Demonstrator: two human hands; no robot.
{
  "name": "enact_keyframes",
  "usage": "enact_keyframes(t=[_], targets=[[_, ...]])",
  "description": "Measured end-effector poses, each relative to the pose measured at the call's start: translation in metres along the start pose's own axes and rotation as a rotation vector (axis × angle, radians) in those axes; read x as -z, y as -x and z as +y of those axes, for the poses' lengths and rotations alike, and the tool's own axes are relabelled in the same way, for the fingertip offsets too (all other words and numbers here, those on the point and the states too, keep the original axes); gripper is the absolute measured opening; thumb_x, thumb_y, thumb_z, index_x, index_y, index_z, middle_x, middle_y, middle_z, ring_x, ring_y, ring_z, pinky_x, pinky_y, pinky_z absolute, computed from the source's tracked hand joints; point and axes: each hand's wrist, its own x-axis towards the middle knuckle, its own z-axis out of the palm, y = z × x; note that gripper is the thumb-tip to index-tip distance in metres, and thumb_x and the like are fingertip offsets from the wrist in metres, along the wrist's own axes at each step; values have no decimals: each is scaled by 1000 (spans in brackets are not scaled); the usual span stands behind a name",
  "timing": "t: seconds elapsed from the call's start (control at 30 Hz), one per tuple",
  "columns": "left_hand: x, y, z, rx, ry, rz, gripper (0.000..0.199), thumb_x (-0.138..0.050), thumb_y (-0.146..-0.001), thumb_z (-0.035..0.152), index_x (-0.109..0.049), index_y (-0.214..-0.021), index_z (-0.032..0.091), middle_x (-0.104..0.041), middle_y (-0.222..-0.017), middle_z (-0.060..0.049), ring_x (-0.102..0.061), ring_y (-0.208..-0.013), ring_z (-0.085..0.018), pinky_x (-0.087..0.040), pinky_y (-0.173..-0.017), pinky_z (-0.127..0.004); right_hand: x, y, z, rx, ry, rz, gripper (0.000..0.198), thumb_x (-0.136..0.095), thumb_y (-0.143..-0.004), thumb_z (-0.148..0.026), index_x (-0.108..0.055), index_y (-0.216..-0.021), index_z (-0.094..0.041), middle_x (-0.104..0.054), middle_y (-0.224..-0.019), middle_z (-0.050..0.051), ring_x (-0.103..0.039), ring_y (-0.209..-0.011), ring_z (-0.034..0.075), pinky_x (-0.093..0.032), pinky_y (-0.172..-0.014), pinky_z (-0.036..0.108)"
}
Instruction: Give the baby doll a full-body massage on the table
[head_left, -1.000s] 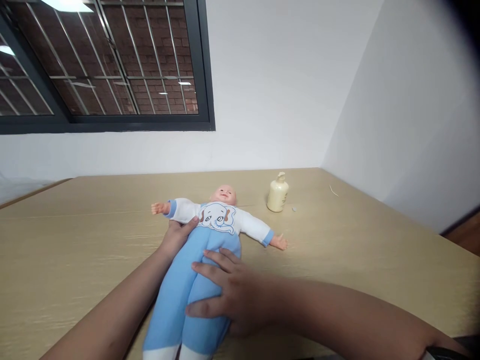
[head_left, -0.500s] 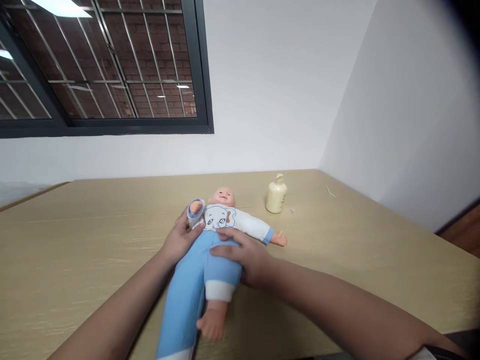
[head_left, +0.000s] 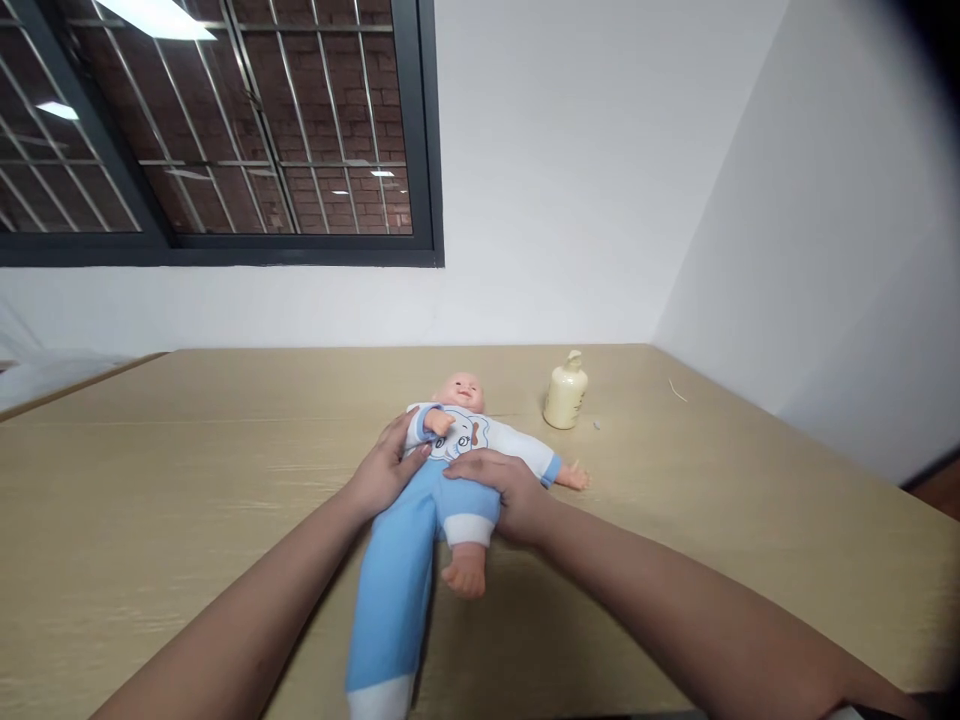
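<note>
A baby doll (head_left: 405, 560) lies on its back on the table, head toward the wall, in a white top with an elephant face and light blue trousers. My left hand (head_left: 386, 468) grips its side at the waist, just below the arm folded over its chest. On the other side my right hand (head_left: 514, 490) is wrapped round the hip and bent thigh, fingers across the blue cloth. That leg is drawn up with the bare foot showing; the other leg stretches toward me, its foot out of view. The doll's other arm points out to the right.
A cream pump bottle (head_left: 566, 393) stands on the wood-coloured table (head_left: 187, 460) beyond the doll's outstretched arm. A small pale bit (head_left: 597, 425) and a thin white strip (head_left: 677, 390) lie near it. White walls and a barred window (head_left: 300, 130) are behind.
The doll's bent leg is drawn up further toward its body, my right hand moving with it. The arm by my left hand has swung inward over the chest. The view has shifted slightly left.
</note>
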Motion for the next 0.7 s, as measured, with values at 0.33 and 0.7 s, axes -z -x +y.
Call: enact_keyframes(t=[0.33,0.7], targets=[[-3,5,-12,274,451,32,86,-81,-74,46,-37,-143,19,-59,-135,-18,-62,-119,-32,-52,-97,-46,4,14,-35,151,106,-258,50,-63,-75,-18,-65,-124,-28,-59,-138,5,-55,-127,21,-40,-110,38],[3,1,-1,326,473,67,84,-86,-71,40,-42,-139,18,-59,-136,-18,-59,-123,-33,-49,-104,-48,-7,21,-75,68,232,-587,75,-75,-70,-29,-49,-140,-43,-17,-165,0,-11,-149,43,-2,-115,69]])
